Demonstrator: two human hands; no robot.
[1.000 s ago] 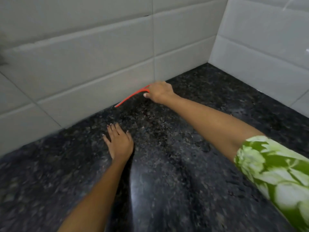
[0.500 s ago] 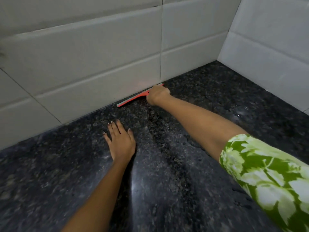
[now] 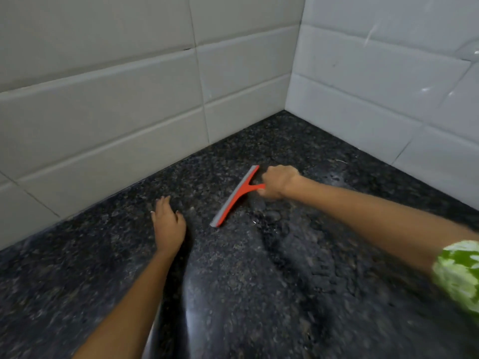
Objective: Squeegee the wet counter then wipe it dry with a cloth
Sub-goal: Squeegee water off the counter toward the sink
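An orange-red T-shaped squeegee (image 3: 234,196) with a grey rubber blade lies diagonally at frame centre on the dark speckled wet table (image 3: 298,281). The right hand (image 3: 278,181) grips its handle; the left hand (image 3: 168,222) rests flat, fingers extended, just left.

squeegee (image 3: 236,196): orange-red frame and handle, with a grey strip along the blade; my right hand (image 3: 278,183) holds it
counter (image 3: 259,294): black stone under my fingers, with small brown and grey speckles
wall tiles (image 3: 116,104): plain grey-white, beyond my fingertips
my right sleeve (image 3: 460,275): green with a pattern of white leaves
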